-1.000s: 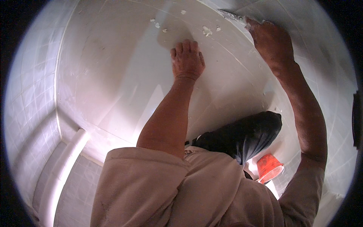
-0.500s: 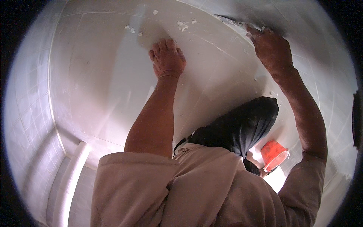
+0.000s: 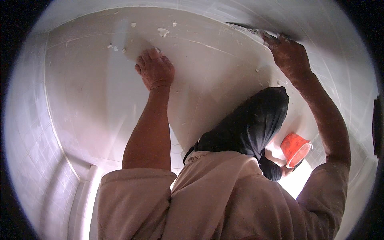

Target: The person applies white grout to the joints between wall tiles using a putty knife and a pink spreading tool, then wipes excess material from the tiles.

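Observation:
My left hand (image 3: 155,70) rests palm down on the broad pale surface (image 3: 208,80), its fingers stretched out and holding nothing. Just beyond it lie several white paste lumps (image 3: 163,32). At the upper right, my right hand (image 3: 290,57) is closed around what looks like a putty knife (image 3: 248,29), edge-on and smeared with white paste. Its thin dark blade points left along the seam where the surface meets the tiled wall. The handle is hidden in my fingers.
An orange-red bucket (image 3: 295,150) stands at the lower right, beside my dark-trousered leg (image 3: 248,124). White tiled walls rise to the left (image 3: 30,132) and right. A white pipe (image 3: 84,204) runs along the lower left corner.
My view has shifted, so the lumps and my left hand appear farther left. My right hand stays by the seam with the putty knife, almost unmoved.

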The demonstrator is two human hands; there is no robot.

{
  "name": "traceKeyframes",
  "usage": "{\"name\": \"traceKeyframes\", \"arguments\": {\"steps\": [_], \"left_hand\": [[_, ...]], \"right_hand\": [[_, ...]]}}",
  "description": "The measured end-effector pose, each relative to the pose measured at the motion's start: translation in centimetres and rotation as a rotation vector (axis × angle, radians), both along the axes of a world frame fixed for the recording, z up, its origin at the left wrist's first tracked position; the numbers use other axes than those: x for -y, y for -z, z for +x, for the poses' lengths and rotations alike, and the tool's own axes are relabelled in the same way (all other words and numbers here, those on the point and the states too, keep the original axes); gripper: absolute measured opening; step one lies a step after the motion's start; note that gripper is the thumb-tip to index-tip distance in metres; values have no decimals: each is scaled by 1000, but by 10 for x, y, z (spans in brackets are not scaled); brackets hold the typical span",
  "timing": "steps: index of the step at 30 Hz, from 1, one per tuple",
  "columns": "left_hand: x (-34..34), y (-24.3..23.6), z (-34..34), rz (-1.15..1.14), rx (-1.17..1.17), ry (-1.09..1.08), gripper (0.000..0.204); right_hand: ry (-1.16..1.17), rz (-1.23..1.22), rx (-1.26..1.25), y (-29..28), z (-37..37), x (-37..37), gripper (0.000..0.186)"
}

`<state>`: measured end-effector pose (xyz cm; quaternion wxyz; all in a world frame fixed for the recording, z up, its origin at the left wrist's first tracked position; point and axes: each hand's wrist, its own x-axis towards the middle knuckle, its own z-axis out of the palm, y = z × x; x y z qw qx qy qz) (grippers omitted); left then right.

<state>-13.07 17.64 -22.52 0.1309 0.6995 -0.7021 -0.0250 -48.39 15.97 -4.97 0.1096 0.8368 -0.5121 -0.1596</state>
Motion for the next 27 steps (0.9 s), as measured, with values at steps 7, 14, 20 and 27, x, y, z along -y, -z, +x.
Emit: {"name": "traceKeyframes", "arguments": {"steps": [7,14,20,27], "left_hand": [[0,-4,0,20,70,-12,21],[1,-4,-3,73,115,-23,22],[0,-7,-2,76,45,-24,25],[1,2,-1,10,77,-4,24]], "right_hand": [[99,131,-95,-6,-30,-18,42],[67,87,-75,-4,-69,-42,54],[62,93,-71,-3,-91,-55,53],[206,187,-109,-20,-117,-79,48]]}}
